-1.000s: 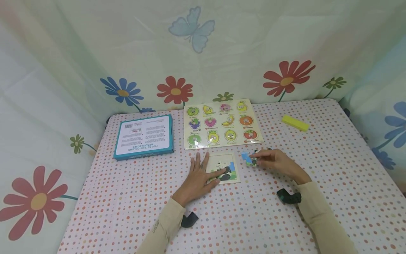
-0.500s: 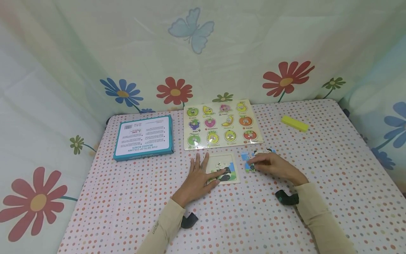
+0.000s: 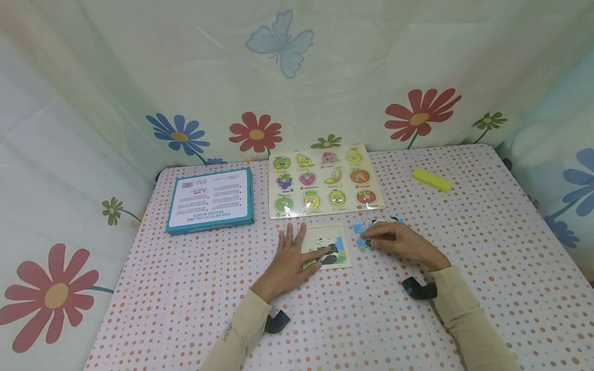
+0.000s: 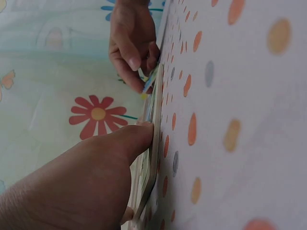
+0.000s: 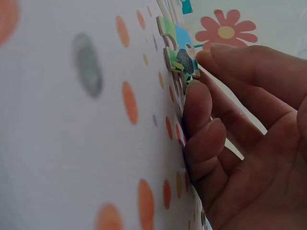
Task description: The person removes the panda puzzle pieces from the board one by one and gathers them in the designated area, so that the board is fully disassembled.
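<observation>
A small square jigsaw tray (image 3: 325,232) lies on the table, with panda-picture pieces (image 3: 330,257) fitted in its lower right. My left hand (image 3: 289,264) rests across its left side, fingers spread, index finger reaching over the panda picture. In the left wrist view, the thumb (image 4: 141,136) lies along the tray's edge. Just right of the tray, my right hand (image 3: 401,239) pinches a jigsaw piece (image 5: 183,53) with blue, green and dark patches, tilted at the fingertips. Loose pieces lie by that hand: a blue one (image 3: 358,226) and one with a panda's head (image 3: 394,219), partly hidden.
Behind the tray lies a fruit peg puzzle board (image 3: 325,180). A teal-edged box (image 3: 209,201) sits at the back left, and a yellow block (image 3: 431,180) at the back right. A flowered curtain (image 3: 352,77) hangs behind the dotted tablecloth (image 3: 343,319).
My right hand has shifted slightly down and left among the loose pieces, and the panda-head piece now shows above it. My left hand has stayed on the tray.
</observation>
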A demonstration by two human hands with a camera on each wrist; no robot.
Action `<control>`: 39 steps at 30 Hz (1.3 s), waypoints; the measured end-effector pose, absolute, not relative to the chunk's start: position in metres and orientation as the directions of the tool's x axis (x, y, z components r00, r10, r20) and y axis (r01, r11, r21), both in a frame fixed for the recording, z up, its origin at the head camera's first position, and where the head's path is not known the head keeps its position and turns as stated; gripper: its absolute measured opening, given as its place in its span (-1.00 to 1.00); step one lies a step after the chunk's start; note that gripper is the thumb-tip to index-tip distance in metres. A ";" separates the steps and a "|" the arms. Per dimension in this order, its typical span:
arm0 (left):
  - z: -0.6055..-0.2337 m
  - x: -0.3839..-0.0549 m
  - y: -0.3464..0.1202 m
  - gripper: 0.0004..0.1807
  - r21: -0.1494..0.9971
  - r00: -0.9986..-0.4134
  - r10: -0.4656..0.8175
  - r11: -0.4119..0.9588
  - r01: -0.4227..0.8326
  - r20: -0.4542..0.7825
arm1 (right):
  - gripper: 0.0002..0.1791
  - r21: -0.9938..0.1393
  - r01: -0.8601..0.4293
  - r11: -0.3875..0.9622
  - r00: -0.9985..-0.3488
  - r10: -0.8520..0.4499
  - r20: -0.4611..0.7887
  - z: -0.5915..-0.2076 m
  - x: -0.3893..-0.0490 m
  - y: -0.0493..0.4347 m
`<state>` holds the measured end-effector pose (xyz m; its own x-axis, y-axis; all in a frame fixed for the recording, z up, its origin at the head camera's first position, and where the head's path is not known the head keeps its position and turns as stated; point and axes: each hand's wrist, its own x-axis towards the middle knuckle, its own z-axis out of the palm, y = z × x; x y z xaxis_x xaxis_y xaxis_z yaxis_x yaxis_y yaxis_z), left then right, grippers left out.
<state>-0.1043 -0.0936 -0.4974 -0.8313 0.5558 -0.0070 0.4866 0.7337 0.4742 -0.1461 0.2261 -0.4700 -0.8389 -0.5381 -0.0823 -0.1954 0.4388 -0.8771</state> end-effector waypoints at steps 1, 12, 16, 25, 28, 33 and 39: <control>-0.497 -0.104 -0.094 -0.55 0.475 -0.831 0.556 0.733 0.487 -0.006 | -0.74 -0.875 -0.190 0.445 -0.842 -0.532 -0.088 -0.470 -0.146 0.226; -0.496 -0.105 -0.092 -0.55 0.466 -0.832 0.555 0.740 0.485 -0.014 | -0.75 -0.876 -0.183 0.446 -0.848 -0.523 -0.089 -0.471 -0.146 0.229; -0.495 -0.105 -0.092 -0.55 0.469 -0.832 0.554 0.738 0.485 -0.012 | -0.75 -0.858 -0.176 0.483 -0.858 -0.502 -0.107 -0.469 -0.146 0.229; -0.496 -0.105 -0.092 -0.56 0.486 -0.829 0.560 0.725 0.487 -0.004 | -0.73 -0.858 -0.130 0.496 -0.878 -0.459 -0.133 -0.460 -0.147 0.214; -0.495 -0.105 -0.092 -0.57 0.488 -0.828 0.561 0.725 0.486 -0.008 | -0.75 -0.852 -0.167 0.497 -0.881 -0.463 -0.097 -0.459 -0.151 0.205; -0.493 -0.104 -0.091 -0.58 0.486 -0.828 0.560 0.727 0.485 -0.012 | -0.76 -0.844 -0.239 0.481 -0.869 -0.494 -0.036 -0.459 -0.157 0.186; -0.492 -0.103 -0.086 -0.54 0.483 -0.821 0.570 0.723 0.493 -0.016 | -0.78 -0.830 -0.298 0.472 -0.861 -0.509 0.020 -0.462 -0.161 0.161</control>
